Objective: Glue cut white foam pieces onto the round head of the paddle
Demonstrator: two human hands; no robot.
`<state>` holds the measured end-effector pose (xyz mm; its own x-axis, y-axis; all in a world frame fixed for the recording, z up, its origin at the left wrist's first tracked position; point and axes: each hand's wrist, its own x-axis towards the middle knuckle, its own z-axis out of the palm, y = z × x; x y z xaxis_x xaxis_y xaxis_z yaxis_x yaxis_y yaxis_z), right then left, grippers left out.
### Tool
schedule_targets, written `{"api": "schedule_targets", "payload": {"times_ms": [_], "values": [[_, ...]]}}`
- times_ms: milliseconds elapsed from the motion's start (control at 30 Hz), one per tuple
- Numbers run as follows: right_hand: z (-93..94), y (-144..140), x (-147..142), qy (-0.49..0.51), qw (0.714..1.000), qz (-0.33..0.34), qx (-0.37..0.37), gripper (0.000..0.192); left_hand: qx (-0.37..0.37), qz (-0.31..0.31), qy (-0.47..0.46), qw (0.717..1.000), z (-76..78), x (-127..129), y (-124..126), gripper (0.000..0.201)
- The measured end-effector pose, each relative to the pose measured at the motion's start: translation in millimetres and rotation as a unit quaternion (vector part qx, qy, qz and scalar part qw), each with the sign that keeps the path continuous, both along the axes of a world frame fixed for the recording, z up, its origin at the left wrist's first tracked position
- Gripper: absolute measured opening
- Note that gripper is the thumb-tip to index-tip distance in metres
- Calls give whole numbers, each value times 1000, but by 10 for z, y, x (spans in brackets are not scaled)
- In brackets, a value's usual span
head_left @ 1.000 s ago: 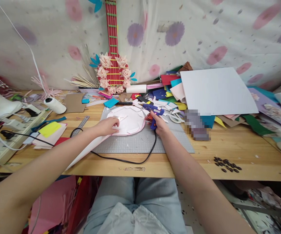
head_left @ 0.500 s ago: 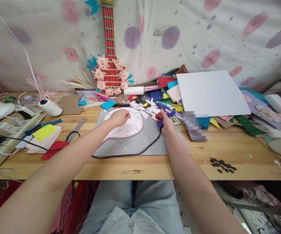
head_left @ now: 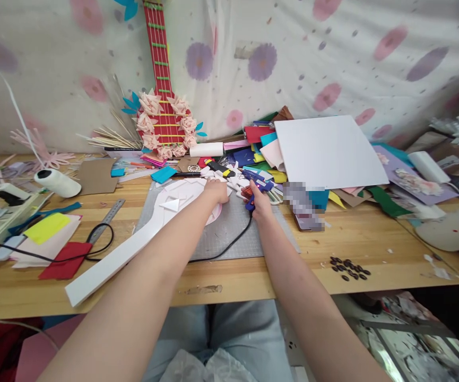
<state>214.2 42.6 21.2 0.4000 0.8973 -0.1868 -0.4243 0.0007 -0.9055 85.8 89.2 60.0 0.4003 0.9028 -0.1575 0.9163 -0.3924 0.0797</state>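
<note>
The blue glue gun (head_left: pixel 258 185) is gripped by the right hand (head_left: pixel 260 206) beside crowded paper scraps (head_left: pixel 233 178); the left hand (head_left: pixel 216 191) is laid, loosely curled, on the white guitar cutout (head_left: pixel 141 239) at the mat's far edge.

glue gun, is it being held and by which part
Yes: the right hand grips the blue glue gun by its handle. The left hand only rests on the white foam shape.

Blurred patch (head_left: pixel 304 204) hides something (beside white sheet (head_left: pixel 327 151)).
</note>
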Motion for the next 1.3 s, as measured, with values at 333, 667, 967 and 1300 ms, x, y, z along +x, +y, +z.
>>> {"api": "schedule_targets", "payload": {"times_ms": [333, 667, 967, 1300], "values": [[-12, -9, 4, 10, 1000, 0, 10, 33, 40, 55, -73, 995, -100, 10, 10, 71], [47, -48, 43, -11, 995, 86, 50, 36, -91, 232, -649, 719, -7, -408, -250, 46], [69, -251, -298, -68, 958, 276, 42, 38, -320, 229, -815, 426, -169, -1011, -718, 34], [45, -278, -332, -103, 947, 300, 51, 34, -307, 215, -839, 395, -271, -1020, -767, 27]]}}
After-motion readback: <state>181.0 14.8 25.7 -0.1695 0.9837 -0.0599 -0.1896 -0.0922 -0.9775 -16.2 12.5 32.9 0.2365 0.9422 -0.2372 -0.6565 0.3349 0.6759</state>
